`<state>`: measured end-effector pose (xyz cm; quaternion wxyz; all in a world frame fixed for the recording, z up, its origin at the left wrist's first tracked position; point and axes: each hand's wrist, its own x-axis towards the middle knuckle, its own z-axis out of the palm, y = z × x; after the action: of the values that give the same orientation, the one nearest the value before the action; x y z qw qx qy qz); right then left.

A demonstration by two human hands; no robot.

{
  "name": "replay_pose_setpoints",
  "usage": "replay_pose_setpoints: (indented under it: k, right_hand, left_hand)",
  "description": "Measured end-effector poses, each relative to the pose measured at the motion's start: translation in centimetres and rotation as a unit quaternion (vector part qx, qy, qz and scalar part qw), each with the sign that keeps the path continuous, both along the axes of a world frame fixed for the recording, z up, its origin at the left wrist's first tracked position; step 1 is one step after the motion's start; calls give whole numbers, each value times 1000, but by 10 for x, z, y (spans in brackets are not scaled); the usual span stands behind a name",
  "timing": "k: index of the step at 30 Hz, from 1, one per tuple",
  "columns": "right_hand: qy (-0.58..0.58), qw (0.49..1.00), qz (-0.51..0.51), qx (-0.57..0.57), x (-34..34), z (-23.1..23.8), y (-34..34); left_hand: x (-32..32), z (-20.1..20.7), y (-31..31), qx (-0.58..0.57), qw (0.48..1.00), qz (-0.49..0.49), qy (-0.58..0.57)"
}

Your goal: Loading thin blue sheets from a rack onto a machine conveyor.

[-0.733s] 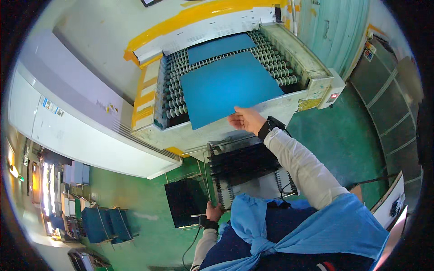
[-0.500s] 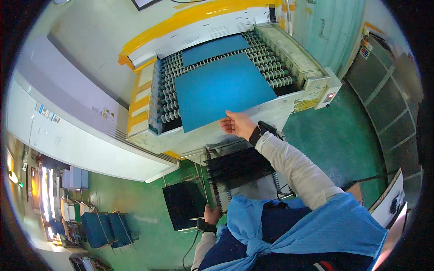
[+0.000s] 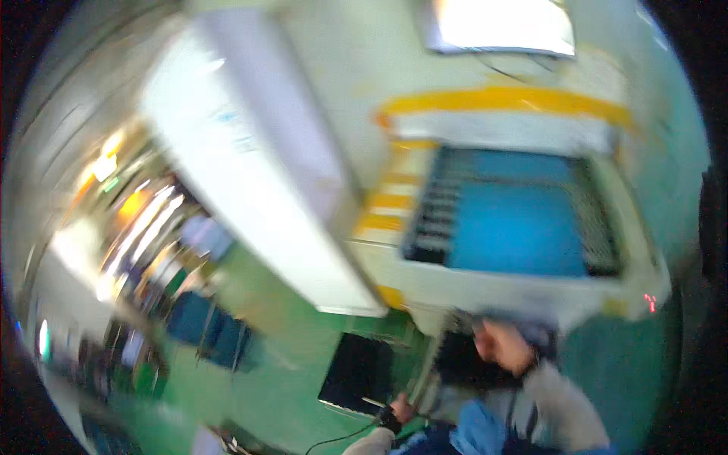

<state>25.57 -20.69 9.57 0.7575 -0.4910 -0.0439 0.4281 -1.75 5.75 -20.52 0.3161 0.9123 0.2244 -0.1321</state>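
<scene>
A blue flat panel (image 3: 519,231) lies on the rollers of a conveyor machine (image 3: 478,296), inside its front edge. Behind it, farther in, is a second blue panel (image 3: 523,165). My right hand (image 3: 502,349) is below the machine's front, over a rack of dark panels (image 3: 457,364), touching no blue panel. Motion smears its fingers, which look partly curled. Low in the head view, my left hand (image 3: 403,409) is closed beside another black panel stack (image 3: 356,369), by some thin rods; what it holds, if anything, is unclear.
A tall white cabinet-like unit (image 3: 250,167) stands left of the machine. Several dark blue panels (image 3: 205,327) are racked on the green floor (image 3: 280,356) at left. A bright screen (image 3: 500,26) hangs on the wall. A cable (image 3: 334,440) trails by my left arm.
My head has turned left and up, blurring the view. The near blue panel, which overhung the front edge, now sits farther in on the rollers. My right hand has drawn back from it.
</scene>
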Motion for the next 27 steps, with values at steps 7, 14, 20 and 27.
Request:
replay_pose_setpoints:
  k: [7, 14, 20, 27]
  right_hand:
    - [-204, 917, 85, -332, -85, -34, 20]
    - [-593, 728, 67, -338, -116, -50, -10]
    - [-574, 673, 110, -452, -126, -59, -28]
    - [-623, 594, 62, -506, -110, -105, -48]
  left_hand:
    - [30, -93, -42, -89, 964, 170, -187]
    - [5, -20, -52, -97, 978, 159, -91]
    - [26, 26, -36, -95, 985, 141, -27]
    - [8, 31, -28, -87, 983, 92, -134]
